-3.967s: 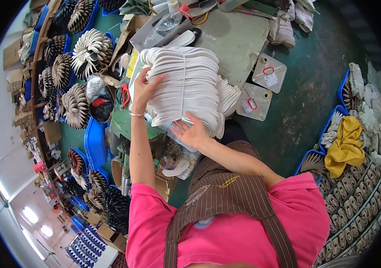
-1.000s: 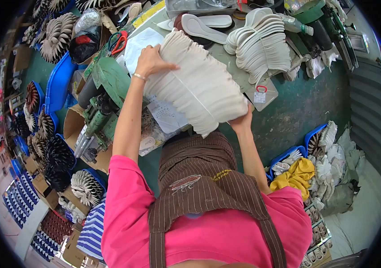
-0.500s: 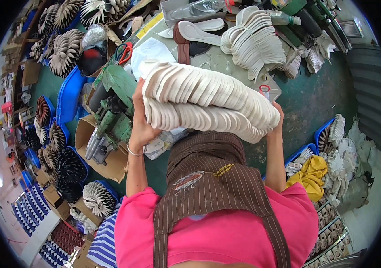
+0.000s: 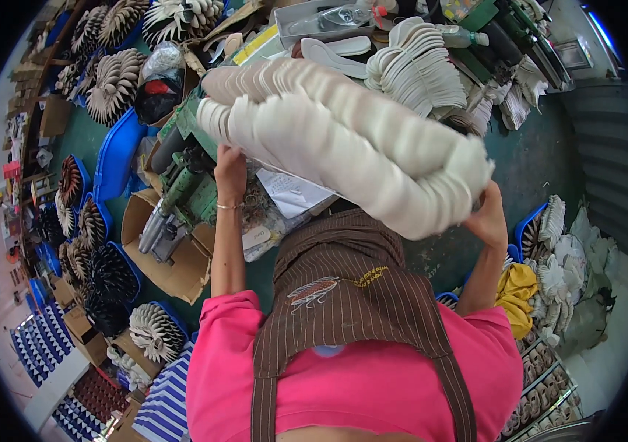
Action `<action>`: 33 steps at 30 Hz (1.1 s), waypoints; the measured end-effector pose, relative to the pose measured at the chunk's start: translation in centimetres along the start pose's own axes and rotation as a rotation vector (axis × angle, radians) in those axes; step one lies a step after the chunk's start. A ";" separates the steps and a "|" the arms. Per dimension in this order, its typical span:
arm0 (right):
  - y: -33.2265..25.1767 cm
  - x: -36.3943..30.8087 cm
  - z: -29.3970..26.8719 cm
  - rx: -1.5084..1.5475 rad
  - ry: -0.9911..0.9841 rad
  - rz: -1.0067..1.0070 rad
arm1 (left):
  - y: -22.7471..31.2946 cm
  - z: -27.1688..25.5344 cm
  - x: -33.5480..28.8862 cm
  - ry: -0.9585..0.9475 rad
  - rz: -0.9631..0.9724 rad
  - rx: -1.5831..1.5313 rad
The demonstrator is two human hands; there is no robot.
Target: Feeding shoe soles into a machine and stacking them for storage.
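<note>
A long double row of white shoe insoles, packed side by side, is in the air in front of my chest, slanting down to the right and blurred by motion. My right hand grips its lower right end, with the fingers partly hidden behind it. Below the row's left end is my left hand, closed and wearing a thin bracelet. What its fingers hold is hidden. A thin pale line runs from near this hand along the underside of the row; I cannot tell whether it is a string.
On the worktable beyond lie another fan of white insoles, a grey box with a plastic bottle, and written paper. A green machine stands at left beside a cardboard box. Blue bins and a yellow cloth flank me.
The insole row has swung, its left end rising up and away and its right end shifting right. My left hand has come off that end and closed below it; my right hand moved right.
</note>
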State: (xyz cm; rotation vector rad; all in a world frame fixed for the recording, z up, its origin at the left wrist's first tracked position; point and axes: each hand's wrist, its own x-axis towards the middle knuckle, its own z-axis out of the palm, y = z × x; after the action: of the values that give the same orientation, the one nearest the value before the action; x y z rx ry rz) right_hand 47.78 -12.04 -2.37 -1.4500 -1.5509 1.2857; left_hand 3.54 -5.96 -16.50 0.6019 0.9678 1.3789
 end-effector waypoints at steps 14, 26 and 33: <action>-10.2 4.0 6.3 0.246 -0.013 -0.312 | -11.1 2.5 -1.5 0.088 -0.263 -0.037; -10.5 5.1 8.3 0.434 -0.091 -0.024 | -14.6 3.2 -2.0 0.147 -0.546 -0.229; -9.0 4.0 14.5 -0.349 -0.080 -0.302 | -17.0 2.4 -3.0 0.206 -0.745 -0.315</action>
State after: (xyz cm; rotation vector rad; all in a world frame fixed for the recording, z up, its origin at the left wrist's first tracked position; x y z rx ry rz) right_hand 30.64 -10.59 0.93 -1.3088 -2.0362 0.9381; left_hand 14.81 -10.84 -28.90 -0.1479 0.9725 0.8920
